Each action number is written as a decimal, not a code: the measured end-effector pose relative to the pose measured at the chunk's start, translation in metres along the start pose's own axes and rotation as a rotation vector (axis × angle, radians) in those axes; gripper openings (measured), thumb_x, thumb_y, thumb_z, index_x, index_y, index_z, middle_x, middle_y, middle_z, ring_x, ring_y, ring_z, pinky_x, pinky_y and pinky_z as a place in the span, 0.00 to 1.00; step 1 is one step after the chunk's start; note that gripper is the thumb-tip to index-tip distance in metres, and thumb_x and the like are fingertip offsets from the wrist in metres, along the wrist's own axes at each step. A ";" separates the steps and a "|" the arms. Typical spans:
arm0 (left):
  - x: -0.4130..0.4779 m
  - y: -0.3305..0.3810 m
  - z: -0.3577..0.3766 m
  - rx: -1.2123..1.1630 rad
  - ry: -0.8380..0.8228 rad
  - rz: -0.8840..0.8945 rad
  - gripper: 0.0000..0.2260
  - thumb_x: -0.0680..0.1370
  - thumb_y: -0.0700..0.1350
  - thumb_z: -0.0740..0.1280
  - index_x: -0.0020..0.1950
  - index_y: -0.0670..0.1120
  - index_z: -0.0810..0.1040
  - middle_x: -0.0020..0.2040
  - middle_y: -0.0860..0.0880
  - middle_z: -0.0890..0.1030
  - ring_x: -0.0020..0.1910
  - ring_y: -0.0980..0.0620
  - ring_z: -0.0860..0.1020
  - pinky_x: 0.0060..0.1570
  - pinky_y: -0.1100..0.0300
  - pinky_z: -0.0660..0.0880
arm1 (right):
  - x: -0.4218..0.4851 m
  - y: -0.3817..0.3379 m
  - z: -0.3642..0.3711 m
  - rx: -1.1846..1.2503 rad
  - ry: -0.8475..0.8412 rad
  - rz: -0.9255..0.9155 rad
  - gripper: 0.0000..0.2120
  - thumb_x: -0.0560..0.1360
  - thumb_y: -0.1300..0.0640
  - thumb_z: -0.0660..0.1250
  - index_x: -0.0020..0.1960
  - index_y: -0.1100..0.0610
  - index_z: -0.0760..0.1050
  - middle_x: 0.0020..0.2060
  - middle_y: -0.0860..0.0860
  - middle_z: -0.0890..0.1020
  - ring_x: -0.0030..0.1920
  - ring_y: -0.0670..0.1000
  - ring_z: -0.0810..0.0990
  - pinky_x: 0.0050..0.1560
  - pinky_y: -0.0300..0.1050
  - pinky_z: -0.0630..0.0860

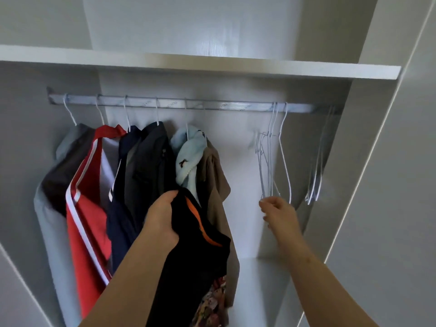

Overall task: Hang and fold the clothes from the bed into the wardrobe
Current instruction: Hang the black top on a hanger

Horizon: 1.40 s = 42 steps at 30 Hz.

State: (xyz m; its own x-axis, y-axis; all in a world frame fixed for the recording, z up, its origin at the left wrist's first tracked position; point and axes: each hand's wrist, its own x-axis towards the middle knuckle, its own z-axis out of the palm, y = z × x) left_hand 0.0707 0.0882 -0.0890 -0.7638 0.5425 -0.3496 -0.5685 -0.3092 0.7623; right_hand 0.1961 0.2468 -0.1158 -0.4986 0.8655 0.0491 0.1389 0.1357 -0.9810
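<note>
Left hand (162, 218) grips the black fabric garment with orange stripe (195, 256) at 6 o'clock, bunched ready for hanging. Right hand (279, 213), 4 o'clock: fingers curled at the empty white wire hangers (269, 166), probably fetching one; can't tell if grasped. Metal rail (179, 105), 12 o'clock.

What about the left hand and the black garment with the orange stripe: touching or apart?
Touching. The head view shows the left hand gripping the bunched upper edge of the black garment, with the cloth hanging down from that grip.
</note>
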 end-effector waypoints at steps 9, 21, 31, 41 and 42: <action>0.056 0.005 0.038 -0.066 0.084 0.038 0.13 0.79 0.48 0.60 0.53 0.39 0.78 0.45 0.42 0.80 0.44 0.44 0.77 0.46 0.53 0.73 | 0.107 0.008 0.009 -0.518 0.148 -0.287 0.21 0.76 0.59 0.65 0.68 0.53 0.67 0.66 0.57 0.70 0.61 0.60 0.74 0.62 0.53 0.73; 0.085 -0.004 0.057 -0.092 0.111 0.058 0.11 0.78 0.46 0.61 0.49 0.41 0.79 0.35 0.44 0.81 0.37 0.46 0.79 0.35 0.53 0.74 | 0.164 0.020 -0.006 -0.542 0.085 -0.261 0.25 0.76 0.71 0.57 0.71 0.58 0.63 0.64 0.62 0.73 0.59 0.63 0.75 0.55 0.47 0.73; 0.090 -0.009 0.060 -0.098 0.093 0.061 0.11 0.78 0.47 0.61 0.44 0.42 0.79 0.28 0.45 0.81 0.25 0.48 0.80 0.26 0.58 0.75 | 0.177 0.021 -0.011 -0.556 0.163 -0.325 0.23 0.76 0.69 0.57 0.70 0.56 0.65 0.59 0.62 0.73 0.48 0.61 0.76 0.40 0.40 0.63; 0.090 -0.009 0.058 -0.098 0.097 0.059 0.11 0.78 0.46 0.62 0.42 0.42 0.78 0.27 0.46 0.80 0.24 0.49 0.79 0.30 0.56 0.73 | 0.183 0.020 -0.017 -0.634 0.225 -0.349 0.15 0.73 0.67 0.61 0.58 0.62 0.76 0.61 0.60 0.74 0.58 0.61 0.73 0.52 0.45 0.67; 0.090 -0.009 0.057 -0.096 0.103 0.058 0.11 0.78 0.46 0.62 0.42 0.42 0.78 0.27 0.46 0.80 0.24 0.49 0.79 0.30 0.56 0.73 | 0.182 0.021 -0.017 -0.679 0.244 -0.367 0.15 0.73 0.66 0.62 0.58 0.61 0.77 0.62 0.58 0.74 0.61 0.61 0.71 0.57 0.47 0.66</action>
State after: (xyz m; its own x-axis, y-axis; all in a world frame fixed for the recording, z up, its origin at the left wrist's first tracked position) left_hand 0.0244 0.1846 -0.0958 -0.8208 0.4402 -0.3641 -0.5453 -0.4136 0.7291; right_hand 0.1226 0.4150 -0.1239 -0.4234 0.7792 0.4621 0.5309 0.6267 -0.5704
